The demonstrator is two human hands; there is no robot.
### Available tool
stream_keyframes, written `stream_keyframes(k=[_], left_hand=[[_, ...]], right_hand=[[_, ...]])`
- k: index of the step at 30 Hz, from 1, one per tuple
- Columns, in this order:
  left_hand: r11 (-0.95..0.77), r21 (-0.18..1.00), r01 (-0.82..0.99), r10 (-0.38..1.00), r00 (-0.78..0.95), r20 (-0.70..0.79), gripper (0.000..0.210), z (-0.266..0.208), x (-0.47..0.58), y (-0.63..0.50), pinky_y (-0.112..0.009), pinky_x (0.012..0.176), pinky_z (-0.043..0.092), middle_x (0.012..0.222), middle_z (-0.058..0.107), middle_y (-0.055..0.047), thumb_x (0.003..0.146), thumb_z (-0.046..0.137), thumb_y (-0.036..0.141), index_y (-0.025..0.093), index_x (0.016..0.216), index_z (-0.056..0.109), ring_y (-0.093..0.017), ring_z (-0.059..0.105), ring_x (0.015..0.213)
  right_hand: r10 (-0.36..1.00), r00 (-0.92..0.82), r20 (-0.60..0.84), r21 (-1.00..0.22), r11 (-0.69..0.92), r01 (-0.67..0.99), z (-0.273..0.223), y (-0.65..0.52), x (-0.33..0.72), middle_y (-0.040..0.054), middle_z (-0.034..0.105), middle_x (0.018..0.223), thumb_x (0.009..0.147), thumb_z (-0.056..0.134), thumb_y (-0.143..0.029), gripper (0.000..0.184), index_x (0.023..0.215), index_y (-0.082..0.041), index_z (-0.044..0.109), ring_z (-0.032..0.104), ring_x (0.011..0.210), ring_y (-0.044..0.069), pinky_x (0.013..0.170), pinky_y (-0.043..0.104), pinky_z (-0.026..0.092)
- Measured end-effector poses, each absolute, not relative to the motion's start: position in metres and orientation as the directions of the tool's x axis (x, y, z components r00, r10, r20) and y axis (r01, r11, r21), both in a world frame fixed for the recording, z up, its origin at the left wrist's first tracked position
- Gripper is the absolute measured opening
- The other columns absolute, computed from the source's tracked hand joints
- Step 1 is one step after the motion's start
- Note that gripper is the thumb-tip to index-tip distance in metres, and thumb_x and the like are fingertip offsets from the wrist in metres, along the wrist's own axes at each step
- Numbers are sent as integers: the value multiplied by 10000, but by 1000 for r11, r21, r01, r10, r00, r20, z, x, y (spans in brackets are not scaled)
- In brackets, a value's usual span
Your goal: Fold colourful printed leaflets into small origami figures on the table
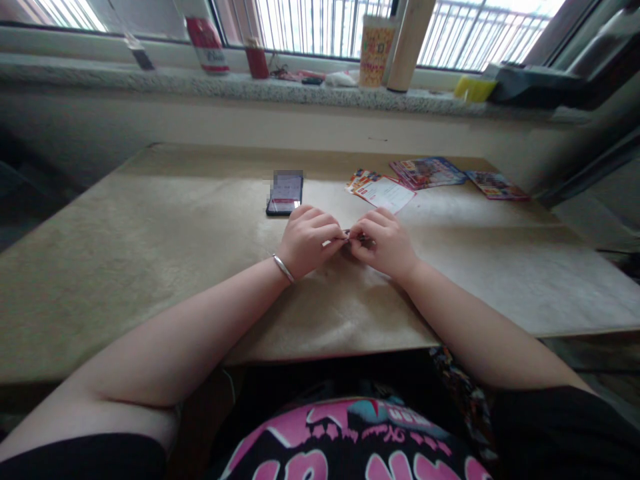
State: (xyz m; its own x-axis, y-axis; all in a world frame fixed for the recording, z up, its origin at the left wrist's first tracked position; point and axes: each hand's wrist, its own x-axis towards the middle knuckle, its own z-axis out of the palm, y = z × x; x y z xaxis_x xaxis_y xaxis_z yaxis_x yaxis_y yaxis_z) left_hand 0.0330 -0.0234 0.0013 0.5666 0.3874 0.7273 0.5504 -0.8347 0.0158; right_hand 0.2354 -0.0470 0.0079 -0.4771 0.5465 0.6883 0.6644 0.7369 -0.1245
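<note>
My left hand point(309, 241) and my right hand point(383, 244) meet just above the middle of the table point(150, 267). Both are closed, thumbs pinched against fingers, on a small dark piece point(347, 233) between the fingertips. Most of that piece is hidden, so its kind cannot be made out. A silver bracelet point(284, 268) circles my left wrist. Just beyond my left hand lies a phone point(286, 193) with its screen lit. Past my right hand rests a white printed card point(386, 193), partly over colourful cards.
Stacks of colourful cards point(427, 172) and another small pile point(497, 185) lie toward the table's back right. On the windowsill point(165, 83) stand a red and white can point(207, 45), a red container point(257, 60), a patterned cup point(376, 52) and a wooden cylinder point(407, 47).
</note>
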Motion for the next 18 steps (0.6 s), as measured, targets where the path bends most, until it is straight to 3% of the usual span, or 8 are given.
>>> stream_keyframes(k=[18], left_hand=[[-830, 35, 557, 394, 541, 743, 238, 4, 34, -23, -338, 793, 381, 763, 706, 27, 923, 589, 347, 232, 729, 664, -142, 573, 722]], right_hand=[[604, -475, 640, -63, 657, 751, 15, -48, 240, 42, 646, 761, 795, 569, -177, 83, 733, -215, 610, 533, 797, 216, 780, 354, 433]])
